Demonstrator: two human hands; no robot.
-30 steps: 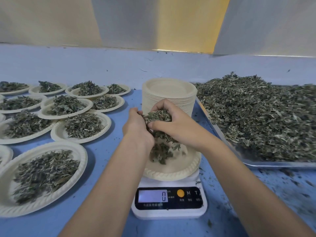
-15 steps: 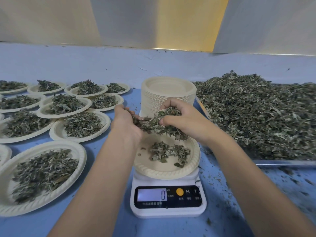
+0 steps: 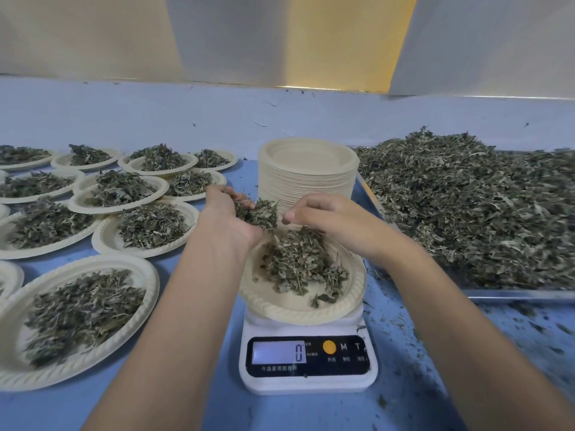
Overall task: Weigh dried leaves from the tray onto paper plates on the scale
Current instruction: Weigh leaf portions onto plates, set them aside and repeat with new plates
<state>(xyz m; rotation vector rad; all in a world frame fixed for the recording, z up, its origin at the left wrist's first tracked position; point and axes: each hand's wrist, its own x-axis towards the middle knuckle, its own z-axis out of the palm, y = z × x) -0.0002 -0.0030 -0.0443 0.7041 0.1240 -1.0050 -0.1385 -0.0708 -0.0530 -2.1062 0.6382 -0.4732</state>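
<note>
Presently, the grip of the left hand (image 3: pixel 225 222) was cupped palm-up around a clump of dried leaves (image 3: pixel 259 213), held just above the paper plate (image 3: pixel 298 314) on the scale (image 3: pixel 308 381). The right hand (image 3: pixel 333 220) was beside it, fingers curled down over the heap on that plate; could not tell whether its grip enclosed any leaves.

Progress, as judged:
- Plate on scale partly loaded, heap off-centre toward the back rim.
- Display (image 3: pixel 278 352) read 0, so this portion was not yet weighed off.
- At least ten filled plates (image 3: pixel 107 241) were set out, overlapping, toward the bench's left edge; some ran out of view.
- Stack of plates (image 3: pixel 306 178) stood tall just behind the scale, toward the back edge.
- Tray (image 3: pixel 513 293) along the right edge was heaped high. Many portions were probably left.

Surface: blue bench (image 3: pixel 224 412), scale near the middle of the front edge. Loose leaf crumbs (image 3: pixel 497 337) were scattered toward the front right corner, between scale and tray.

Room: pale lilac wall (image 3: pixel 155 113) rose from the bench's back edge, scuffed. Above it were white and yellow panels (image 3: pixel 342 42).
</note>
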